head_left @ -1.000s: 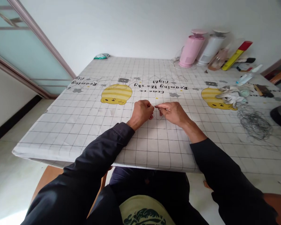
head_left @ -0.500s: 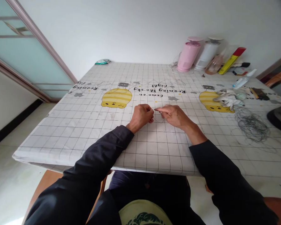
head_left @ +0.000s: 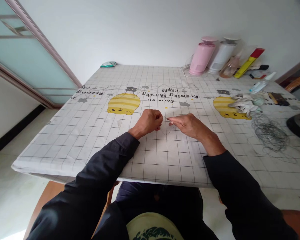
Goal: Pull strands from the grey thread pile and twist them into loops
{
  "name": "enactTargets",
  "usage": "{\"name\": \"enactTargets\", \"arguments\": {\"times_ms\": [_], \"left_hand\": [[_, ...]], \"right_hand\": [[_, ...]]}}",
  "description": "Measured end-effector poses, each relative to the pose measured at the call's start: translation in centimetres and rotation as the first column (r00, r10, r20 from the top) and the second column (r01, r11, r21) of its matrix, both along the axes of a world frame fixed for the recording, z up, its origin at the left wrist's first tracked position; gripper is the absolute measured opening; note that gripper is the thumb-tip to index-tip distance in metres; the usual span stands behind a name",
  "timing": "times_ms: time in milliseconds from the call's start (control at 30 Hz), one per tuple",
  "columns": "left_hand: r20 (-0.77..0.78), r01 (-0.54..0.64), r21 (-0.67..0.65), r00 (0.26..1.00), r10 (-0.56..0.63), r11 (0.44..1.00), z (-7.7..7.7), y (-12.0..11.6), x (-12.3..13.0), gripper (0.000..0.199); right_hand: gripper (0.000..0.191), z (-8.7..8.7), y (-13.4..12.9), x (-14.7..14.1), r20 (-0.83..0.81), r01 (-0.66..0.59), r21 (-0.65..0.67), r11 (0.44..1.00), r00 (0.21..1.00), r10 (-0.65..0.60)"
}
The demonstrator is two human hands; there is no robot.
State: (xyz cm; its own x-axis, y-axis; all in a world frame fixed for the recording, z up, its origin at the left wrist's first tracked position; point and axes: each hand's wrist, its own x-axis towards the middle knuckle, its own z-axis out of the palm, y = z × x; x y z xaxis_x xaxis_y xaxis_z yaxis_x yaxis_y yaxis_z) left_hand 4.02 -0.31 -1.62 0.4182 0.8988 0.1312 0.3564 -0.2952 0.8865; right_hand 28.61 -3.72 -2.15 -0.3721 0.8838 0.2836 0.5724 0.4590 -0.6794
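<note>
A thin dark thread (head_left: 166,134) hangs in a loop between my two hands, above the checked tablecloth (head_left: 150,160). My left hand (head_left: 150,121) is closed, its thumb and fingertips pinched on one part of the thread. Just to the right, my right hand (head_left: 186,124) is closed too, fingers pressed together and pointing left, with the thread running to its fingertips. A small gap separates the hands. The thread's ends are too fine to make out.
On the right lie a tangle of dark thread (head_left: 271,133), a crumpled cloth (head_left: 246,104) and a clear bottle (head_left: 261,85). Behind stand a pink device (head_left: 202,58), a white device (head_left: 221,56) and a yellow-red box (head_left: 248,64). A green packet (head_left: 108,64) sits at the back left.
My hands have moved slightly apart, and the thread loop between them shows more clearly. The fingers of my right hand have straightened a little.
</note>
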Motion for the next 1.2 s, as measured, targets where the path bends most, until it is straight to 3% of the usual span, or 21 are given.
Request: {"name": "enactTargets", "arguments": {"times_ms": [133, 267, 333, 433, 500, 667, 733, 800, 867, 933, 1100, 1200], "left_hand": [[0.008, -0.102, 0.013, 0.995, 0.102, 0.995, 0.0, 0.0, 0.3, 0.024], [0.089, -0.27, -0.032, 0.958, 0.272, 0.962, 0.1, -0.1, 0.8, 0.024], [0.145, -0.319, -0.067, 0.934, 0.326, 0.945, 0.2, -0.1, 1.0, 0.024], [0.217, -0.366, -0.099, 0.9, 0.379, 0.925, 0.6, -0.3, 1.2, 0.024], [0.246, -0.369, -0.114, 0.889, 0.386, 0.922, 0.7, -0.4, 1.4, 0.025], [0.198, -0.332, -0.095, 0.918, 0.345, 0.938, 0.0, 0.0, 1.2, 0.015], [0.126, -0.302, 0.029, 0.947, 0.296, 0.953, -0.5, 0.4, 0.9, 0.008], [0.032, -0.232, 0.225, 0.973, 0.231, 0.947, -0.9, 0.7, 0.5, 0.019], [-0.075, -0.13, 0.404, 0.982, 0.175, 0.905, -1.1, 0.9, 0.0, 0.019], [-0.185, -0.026, 0.503, 0.973, 0.137, 0.864, -1.1, 1.0, -0.5, 0.021], [-0.31, 0.092, 0.512, 0.947, 0.084, 0.854, -0.2, 1.2, -1.5, 0.025], [-0.254, 0.088, 0.409, 0.967, 0.021, 0.908, 0.1, 1.2, -1.6, 0.021]], "right_hand": [[0.038, 1.4, -0.4, 0.0, -0.018, -0.021, -0.01, 1.0, 1.0, 0.021], [0.058, 2.0, -0.4, 0.2, -0.269, 0.26, 0.002, 0.966, 0.93, -0.25], [0.064, 1.6, -0.4, 0.1, -0.352, 0.325, -0.099, 0.94, 0.872, -0.339], [0.059, 0.7, -0.5, -1.0, -0.295, 0.231, -0.287, 0.93, 0.902, -0.316], [0.05, 0.2, -0.6, -2.2, -0.283, 0.185, -0.339, 0.922, 0.915, -0.288], [0.039, -0.3, -0.4, -4.2, -0.4, 0.192, -0.324, 0.926, 0.859, -0.318], [0.038, -0.4, -0.3, -4.1, -0.4, 0.223, -0.295, 0.929, 0.854, -0.332], [0.037, -0.6, -0.3, -3.7, -0.373, 0.252, -0.255, 0.934, 0.865, -0.335], [0.036, -0.9, -0.3, -3.2, -0.344, 0.259, -0.22, 0.941, 0.882, -0.323], [0.035, -1.2, -0.4, -2.9, -0.316, 0.251, -0.196, 0.948, 0.899, -0.304], [0.039, -1.5, -0.5, -2.2, -0.233, 0.234, -0.151, 0.96, 0.936, -0.265], [0.037, -1.7, -0.5, -1.9, -0.167, 0.266, -0.082, 0.96, 0.946, -0.277]]}}
